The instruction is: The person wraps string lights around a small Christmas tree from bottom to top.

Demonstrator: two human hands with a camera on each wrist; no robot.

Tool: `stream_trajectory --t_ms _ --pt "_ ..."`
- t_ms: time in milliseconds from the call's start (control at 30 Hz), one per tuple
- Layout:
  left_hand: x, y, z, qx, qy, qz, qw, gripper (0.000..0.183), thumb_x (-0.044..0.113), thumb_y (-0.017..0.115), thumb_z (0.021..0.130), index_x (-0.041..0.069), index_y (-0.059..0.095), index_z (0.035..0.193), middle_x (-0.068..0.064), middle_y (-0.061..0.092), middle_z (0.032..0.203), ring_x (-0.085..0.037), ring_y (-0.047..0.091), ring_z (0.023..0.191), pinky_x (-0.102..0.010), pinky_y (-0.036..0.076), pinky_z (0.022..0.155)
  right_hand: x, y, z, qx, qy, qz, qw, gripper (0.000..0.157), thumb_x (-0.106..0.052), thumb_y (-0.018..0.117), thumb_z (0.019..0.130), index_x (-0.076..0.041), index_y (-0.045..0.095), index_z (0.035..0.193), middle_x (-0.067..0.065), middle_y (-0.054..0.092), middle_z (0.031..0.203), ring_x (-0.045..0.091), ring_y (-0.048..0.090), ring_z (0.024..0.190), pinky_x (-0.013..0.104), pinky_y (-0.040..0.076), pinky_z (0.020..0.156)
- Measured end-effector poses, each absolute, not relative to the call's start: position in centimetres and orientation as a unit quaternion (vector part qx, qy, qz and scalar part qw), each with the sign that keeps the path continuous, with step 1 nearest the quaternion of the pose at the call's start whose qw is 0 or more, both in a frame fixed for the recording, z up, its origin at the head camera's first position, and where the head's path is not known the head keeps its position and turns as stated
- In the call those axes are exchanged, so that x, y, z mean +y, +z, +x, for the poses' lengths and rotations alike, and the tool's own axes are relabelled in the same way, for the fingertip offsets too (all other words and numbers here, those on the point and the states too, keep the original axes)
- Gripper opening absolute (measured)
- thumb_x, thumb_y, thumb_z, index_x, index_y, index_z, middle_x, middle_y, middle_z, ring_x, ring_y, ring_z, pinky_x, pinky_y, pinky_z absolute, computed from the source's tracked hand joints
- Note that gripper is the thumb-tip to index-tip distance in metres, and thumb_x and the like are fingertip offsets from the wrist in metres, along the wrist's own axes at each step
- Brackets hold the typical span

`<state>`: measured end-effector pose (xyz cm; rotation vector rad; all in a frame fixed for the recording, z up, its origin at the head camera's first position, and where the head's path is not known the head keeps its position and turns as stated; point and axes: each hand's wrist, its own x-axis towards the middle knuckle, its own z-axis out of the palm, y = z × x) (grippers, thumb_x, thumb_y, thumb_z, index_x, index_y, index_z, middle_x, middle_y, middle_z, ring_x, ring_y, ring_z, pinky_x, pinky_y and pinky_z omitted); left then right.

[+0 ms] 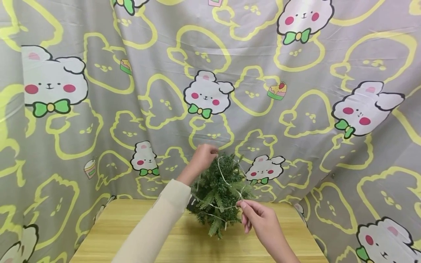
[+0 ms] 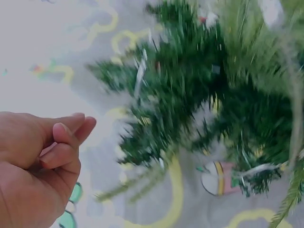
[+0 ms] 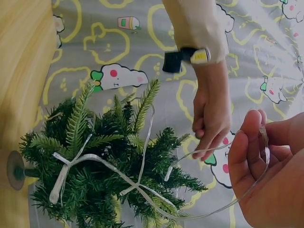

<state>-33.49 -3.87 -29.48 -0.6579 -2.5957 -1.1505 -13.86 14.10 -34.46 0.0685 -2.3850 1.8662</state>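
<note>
A small artificial Christmas tree (image 1: 218, 186) stands on the table, with a thin clear string of lights (image 3: 114, 166) looped loosely around its branches. My right hand (image 1: 263, 223), in front of the tree at its right, pinches a stretch of the light string between thumb and fingers. In the right wrist view the wire runs from my right hand (image 3: 270, 175) back to the branches. My left hand (image 1: 204, 157) is beside the treetop at the back left. Its fingers are loosely bent, and the left wrist view shows nothing held in the left hand (image 2: 42, 161).
The tree stands on a wood-grain table (image 1: 283, 241). A grey curtain (image 1: 158, 120) printed with white cartoon animals hangs behind and on both sides. A round wooden base (image 3: 15, 170) shows under the trunk. My left wrist wears a dark strap (image 3: 183, 58).
</note>
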Motion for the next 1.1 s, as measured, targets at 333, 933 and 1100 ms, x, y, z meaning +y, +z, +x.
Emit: stream_trajectory --t_ms 333,933,1100 --pt "-3.5 -30.6 -25.9 -0.857 -0.398 -0.327 0.001 0.026 0.019 0.064 0.092 0.021 0.069 0.118 0.007 0.071 0.095 -0.010 0.062 0.073 -0.026 0.051 0.066 14.3 -34.1 -14.2 -0.776 0.626 0.022 0.072 0.029 -0.040 0.063 0.091 -0.016 0.071 0.106 0.017 0.060 0.071 0.023 0.057 0.054 0.035 0.054 0.054" --pt "-3.5 -34.1 -26.0 -0.863 -0.389 -0.314 0.070 0.016 0.023 0.063 0.093 0.018 0.074 0.103 0.009 0.070 0.094 -0.005 0.048 0.056 -0.022 0.045 0.058 14.2 -33.7 -13.7 -0.786 0.614 0.034 0.061 0.028 -0.037 0.064 0.090 -0.015 0.071 0.107 0.017 0.063 0.075 0.023 0.059 0.056 0.034 0.055 0.057" --pt "-3.5 -33.9 -27.2 -0.872 -0.335 -0.330 0.132 0.014 0.023 0.063 0.094 0.018 0.074 0.101 0.008 0.070 0.095 -0.001 0.055 0.066 -0.020 0.048 0.063 13.8 -33.7 -13.6 -0.801 0.594 0.051 0.048 0.031 -0.038 0.064 0.090 -0.015 0.070 0.109 0.016 0.065 0.076 0.022 0.059 0.054 0.034 0.054 0.056"
